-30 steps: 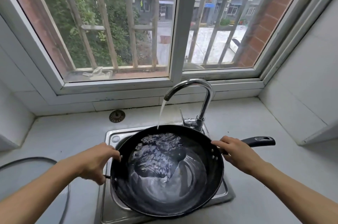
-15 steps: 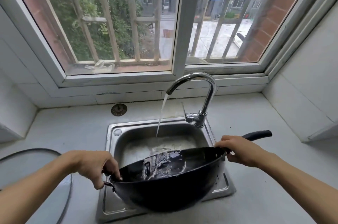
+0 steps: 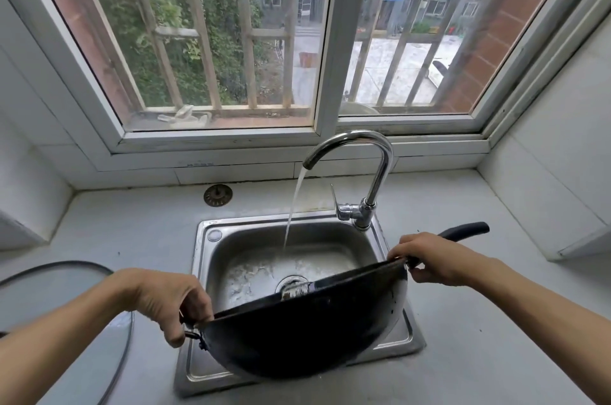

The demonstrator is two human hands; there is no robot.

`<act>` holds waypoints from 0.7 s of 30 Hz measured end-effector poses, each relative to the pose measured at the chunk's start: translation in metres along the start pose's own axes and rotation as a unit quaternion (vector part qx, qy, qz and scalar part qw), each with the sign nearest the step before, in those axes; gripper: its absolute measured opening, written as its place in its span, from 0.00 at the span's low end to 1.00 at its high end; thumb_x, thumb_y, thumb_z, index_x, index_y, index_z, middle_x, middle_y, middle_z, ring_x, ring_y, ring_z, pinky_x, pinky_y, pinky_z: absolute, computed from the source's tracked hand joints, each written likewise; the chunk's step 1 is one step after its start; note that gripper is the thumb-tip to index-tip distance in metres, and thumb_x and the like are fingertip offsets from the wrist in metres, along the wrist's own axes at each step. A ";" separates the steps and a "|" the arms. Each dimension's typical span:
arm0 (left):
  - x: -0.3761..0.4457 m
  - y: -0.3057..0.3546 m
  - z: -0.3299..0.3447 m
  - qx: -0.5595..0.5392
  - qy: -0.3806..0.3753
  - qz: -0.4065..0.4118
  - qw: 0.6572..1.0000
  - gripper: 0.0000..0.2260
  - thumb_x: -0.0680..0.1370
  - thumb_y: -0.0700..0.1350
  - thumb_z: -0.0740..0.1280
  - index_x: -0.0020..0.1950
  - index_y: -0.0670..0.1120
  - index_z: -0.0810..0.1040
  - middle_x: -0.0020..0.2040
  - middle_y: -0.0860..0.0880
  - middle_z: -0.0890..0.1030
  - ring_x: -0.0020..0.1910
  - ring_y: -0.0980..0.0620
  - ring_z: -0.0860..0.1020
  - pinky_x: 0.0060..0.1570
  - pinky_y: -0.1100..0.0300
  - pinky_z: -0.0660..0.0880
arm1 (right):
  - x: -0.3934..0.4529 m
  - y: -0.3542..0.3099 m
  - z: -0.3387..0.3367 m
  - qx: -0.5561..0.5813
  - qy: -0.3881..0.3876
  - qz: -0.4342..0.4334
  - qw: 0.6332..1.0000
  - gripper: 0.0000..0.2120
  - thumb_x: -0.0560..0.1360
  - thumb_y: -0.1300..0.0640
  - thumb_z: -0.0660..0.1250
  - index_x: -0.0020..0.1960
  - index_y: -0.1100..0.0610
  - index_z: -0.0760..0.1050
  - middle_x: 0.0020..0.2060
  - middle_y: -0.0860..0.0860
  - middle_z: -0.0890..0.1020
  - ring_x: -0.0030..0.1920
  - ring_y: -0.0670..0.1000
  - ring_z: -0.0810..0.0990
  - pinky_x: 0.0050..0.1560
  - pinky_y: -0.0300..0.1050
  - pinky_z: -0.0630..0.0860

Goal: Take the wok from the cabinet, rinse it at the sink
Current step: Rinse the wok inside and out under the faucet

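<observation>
The black wok [image 3: 307, 335] is held over the near half of the steel sink [image 3: 367, 239], tipped steeply away from the person so that its dark underside faces the camera and its rim slants up from left to right. A little water spills over the far rim, just above the drain [image 3: 291, 282]. The left hand [image 3: 168, 302] is clenched around the small loop handle at the wok's low left edge; the right hand [image 3: 439, 259] grasps the base of the long black handle [image 3: 469, 228], whose free end sticks out beyond the knuckles over the worktop [image 3: 496, 322].

The chrome gooseneck faucet [image 3: 370, 173] stands at the sink's back right corner, and its stream [image 3: 292, 212] falls into the basin beyond the wok without touching it. The wok hides the sink's near wall and part of its front rim. A round metal sink strainer [image 3: 218, 195] lies on the worktop behind the sink, to the left of the faucet. At the left edge, a round glass lid with a dark rim [image 3: 66, 289] lies flat on the worktop, partly covered by the left forearm.

The worktop is pale grey, set in a recess of white tiled walls. Above it a white-framed window [image 3: 330, 40] with bars outside looks onto trees, pavement and apartment blocks.
</observation>
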State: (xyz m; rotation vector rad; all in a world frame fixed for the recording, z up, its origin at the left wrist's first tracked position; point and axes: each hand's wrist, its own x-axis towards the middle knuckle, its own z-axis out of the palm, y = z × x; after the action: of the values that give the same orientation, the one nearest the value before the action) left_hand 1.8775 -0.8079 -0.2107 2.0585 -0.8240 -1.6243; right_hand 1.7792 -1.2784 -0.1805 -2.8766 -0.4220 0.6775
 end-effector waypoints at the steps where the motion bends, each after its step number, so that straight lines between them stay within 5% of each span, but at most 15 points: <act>1: -0.001 -0.001 0.001 0.014 0.020 -0.007 1.000 0.20 0.63 0.40 0.72 0.53 0.56 0.83 0.46 0.50 0.84 0.44 0.55 0.76 0.46 0.56 0.73 | 0.001 0.001 0.000 0.000 0.006 0.003 1.000 0.20 0.70 0.63 0.65 0.58 0.45 0.77 0.46 0.43 0.77 0.46 0.44 0.75 0.51 0.41 0.74; 6: -0.007 -0.009 0.005 0.138 0.154 -0.048 0.977 0.29 0.57 0.49 0.74 0.55 0.67 0.75 0.51 0.61 0.78 0.49 0.62 0.75 0.51 0.63 0.76 | 0.008 0.001 0.007 0.012 0.025 0.015 1.000 0.22 0.71 0.61 0.68 0.62 0.46 0.72 0.44 0.41 0.76 0.44 0.43 0.73 0.49 0.39 0.73; 9: -0.005 -0.020 0.007 0.157 0.231 -0.055 0.959 0.44 0.54 0.52 0.73 0.69 0.61 0.63 0.58 0.59 0.74 0.55 0.54 0.76 0.55 0.57 0.76 | 0.013 -0.002 0.010 0.027 0.043 0.015 0.999 0.24 0.70 0.61 0.68 0.63 0.46 0.71 0.42 0.40 0.77 0.43 0.44 0.74 0.49 0.42 0.75; 12: -0.002 -0.030 0.010 0.214 0.291 -0.056 0.931 0.49 0.53 0.54 0.71 0.73 0.54 0.60 0.59 0.56 0.72 0.58 0.54 0.70 0.57 0.58 0.73 | 0.019 -0.005 0.010 0.039 0.061 0.018 0.997 0.26 0.69 0.62 0.69 0.62 0.44 0.69 0.39 0.43 0.78 0.41 0.45 0.75 0.46 0.45 0.75; 17: -0.001 -0.040 0.016 0.276 0.318 -0.098 0.902 0.51 0.52 0.59 0.71 0.74 0.54 0.57 0.53 0.56 0.67 0.53 0.54 0.65 0.56 0.61 0.71 | 0.026 -0.010 0.016 0.049 0.075 0.012 0.996 0.37 0.66 0.63 0.70 0.69 0.42 0.63 0.35 0.43 0.76 0.37 0.44 0.74 0.41 0.39 0.74; 21: -0.010 -0.039 0.010 0.180 0.292 -0.115 0.932 0.48 0.51 0.62 0.75 0.70 0.58 0.63 0.56 0.56 0.71 0.55 0.56 0.69 0.57 0.62 0.71 | 0.029 -0.015 0.024 0.067 0.112 -0.005 0.991 0.38 0.63 0.65 0.71 0.68 0.42 0.66 0.35 0.38 0.73 0.38 0.40 0.74 0.38 0.32 0.70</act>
State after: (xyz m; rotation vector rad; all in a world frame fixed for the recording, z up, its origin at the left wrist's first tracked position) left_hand 1.8744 -0.7715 -0.2301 2.7786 -0.7130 -0.8900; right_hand 1.7902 -1.2534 -0.2103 -2.7790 -0.3450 0.3583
